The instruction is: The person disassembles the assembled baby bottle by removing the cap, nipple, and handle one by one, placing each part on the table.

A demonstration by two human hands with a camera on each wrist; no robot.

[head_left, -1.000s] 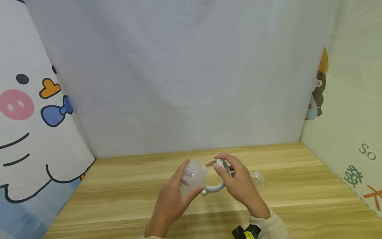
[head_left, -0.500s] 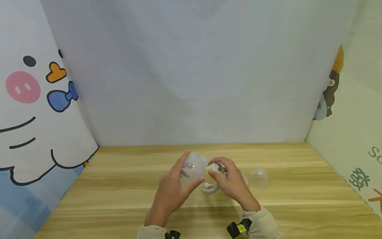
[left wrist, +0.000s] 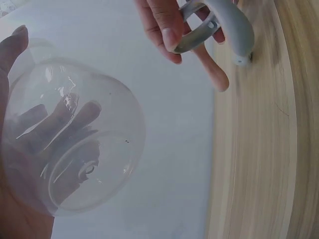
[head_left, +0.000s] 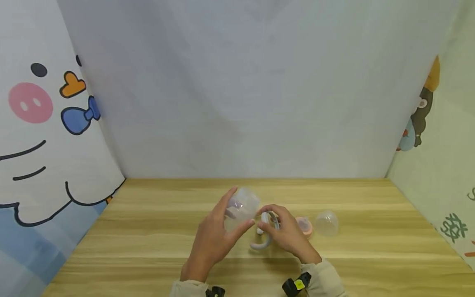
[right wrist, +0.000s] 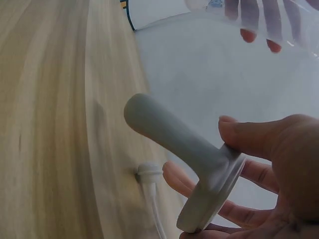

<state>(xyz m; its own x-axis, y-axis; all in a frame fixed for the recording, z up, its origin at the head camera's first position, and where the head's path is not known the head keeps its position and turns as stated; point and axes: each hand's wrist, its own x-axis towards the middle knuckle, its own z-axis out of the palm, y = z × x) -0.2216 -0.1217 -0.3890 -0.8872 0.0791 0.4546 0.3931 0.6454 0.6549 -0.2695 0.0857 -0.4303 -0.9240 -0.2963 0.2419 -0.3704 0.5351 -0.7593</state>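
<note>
My left hand (head_left: 212,240) holds a clear, rounded baby bottle body (head_left: 245,203) above the table, tilted, with fingers and thumb around its sides. In the left wrist view its fingers show through the clear wall of the bottle (left wrist: 94,149). Just to the right and lower, my right hand (head_left: 291,236) pinches a grey bottle handle ring (right wrist: 169,130) by its rim between thumb and fingers. One curved arm of the handle (head_left: 260,246) sticks out to the left. Bottle and handle are apart. Behind the handle lies a small white straw weight (right wrist: 149,173) on a thin tube.
On the wooden table (head_left: 148,239), a pink ring-shaped collar (head_left: 304,226) with a pale centre lies right of my right hand. A clear domed cap (head_left: 327,224) stands beside it. A pale cloth backdrop (head_left: 241,103) rises behind the table, with printed cloths at both sides.
My right hand has lowered the handle away from the bottle, toward the table. The pink collar has come into sight behind that hand. The left hand keeps its grip, and the head view has shifted.
</note>
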